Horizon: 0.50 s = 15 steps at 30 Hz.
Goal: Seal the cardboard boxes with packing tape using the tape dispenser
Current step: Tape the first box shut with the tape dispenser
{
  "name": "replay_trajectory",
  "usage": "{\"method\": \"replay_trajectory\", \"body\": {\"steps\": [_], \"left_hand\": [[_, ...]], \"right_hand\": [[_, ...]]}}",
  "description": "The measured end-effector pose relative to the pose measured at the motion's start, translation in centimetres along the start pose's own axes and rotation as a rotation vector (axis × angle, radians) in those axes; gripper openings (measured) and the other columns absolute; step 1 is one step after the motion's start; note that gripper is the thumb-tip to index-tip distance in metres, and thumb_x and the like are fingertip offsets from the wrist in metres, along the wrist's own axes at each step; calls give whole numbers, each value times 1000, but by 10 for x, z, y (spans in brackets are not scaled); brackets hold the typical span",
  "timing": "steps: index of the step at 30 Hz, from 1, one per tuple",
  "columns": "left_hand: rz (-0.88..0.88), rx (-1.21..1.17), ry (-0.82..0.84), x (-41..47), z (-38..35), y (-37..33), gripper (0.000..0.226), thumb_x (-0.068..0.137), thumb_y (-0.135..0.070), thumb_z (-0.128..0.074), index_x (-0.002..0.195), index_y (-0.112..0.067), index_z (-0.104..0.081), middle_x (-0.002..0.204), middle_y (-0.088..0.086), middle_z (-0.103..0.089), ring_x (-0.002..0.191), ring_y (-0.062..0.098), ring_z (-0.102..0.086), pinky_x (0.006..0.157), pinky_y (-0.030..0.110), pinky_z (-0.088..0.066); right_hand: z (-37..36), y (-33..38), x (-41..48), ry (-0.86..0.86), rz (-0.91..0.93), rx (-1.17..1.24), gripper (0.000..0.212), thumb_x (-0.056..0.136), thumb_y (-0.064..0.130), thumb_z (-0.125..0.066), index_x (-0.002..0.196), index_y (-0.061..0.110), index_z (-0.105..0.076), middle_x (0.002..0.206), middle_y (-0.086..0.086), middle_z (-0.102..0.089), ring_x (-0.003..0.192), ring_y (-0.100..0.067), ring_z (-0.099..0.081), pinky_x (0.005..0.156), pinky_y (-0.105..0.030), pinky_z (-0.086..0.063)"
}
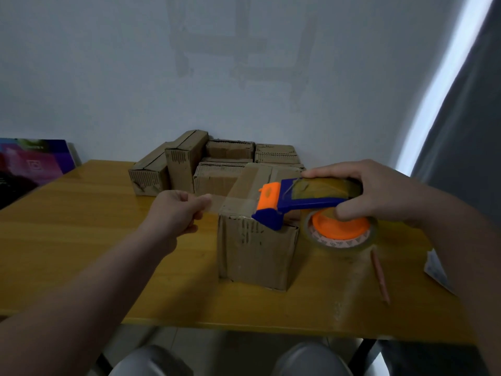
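- On the desk, head view: a box stands near the middle, with more boxes stacked behind it by the wall.
- The right hand grips the dispenser over the box's right top edge; the left hand pinches the tape end just left of the box.
- The tape stretches left-right between the hands, over the box's near top edge; contact with the cardboard cannot be told.
- The dispenser's long axis runs left-right, mouth pointing left; the box lies below and between both hands, so lowering them together should lay the strip.
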<state>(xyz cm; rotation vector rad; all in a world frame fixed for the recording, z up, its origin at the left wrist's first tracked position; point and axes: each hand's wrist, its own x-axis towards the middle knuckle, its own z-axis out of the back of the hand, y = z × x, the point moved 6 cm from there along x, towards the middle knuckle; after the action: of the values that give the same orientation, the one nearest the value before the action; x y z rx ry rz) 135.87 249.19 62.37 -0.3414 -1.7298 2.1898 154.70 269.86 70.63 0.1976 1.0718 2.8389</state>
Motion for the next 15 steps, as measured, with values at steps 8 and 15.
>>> {"method": "replay_trajectory", "body": {"steps": [8, 15], "left_hand": [[74, 16, -20, -1, -7, 19, 21, 89, -18, -64, 74, -6, -55, 64, 6, -51, 58, 16, -46, 53, 28, -42], [207, -57, 123, -9, -29, 30, 16, 91, -17, -57, 78, -9, -52, 62, 4, -46, 55, 15, -40, 55, 29, -40]], "right_hand": [[-11, -12, 3, 23, -34, 6, 64, 58, 30, -65, 114, 58, -52, 110, 16, -59, 77, 3, -62, 57, -15, -48], [-15, -20, -1, -29, -35, 103, 65, 55, 24, -67, 110, 56, -54, 110, 19, -58, 84, 3, -63, 59, -16, -53]]}}
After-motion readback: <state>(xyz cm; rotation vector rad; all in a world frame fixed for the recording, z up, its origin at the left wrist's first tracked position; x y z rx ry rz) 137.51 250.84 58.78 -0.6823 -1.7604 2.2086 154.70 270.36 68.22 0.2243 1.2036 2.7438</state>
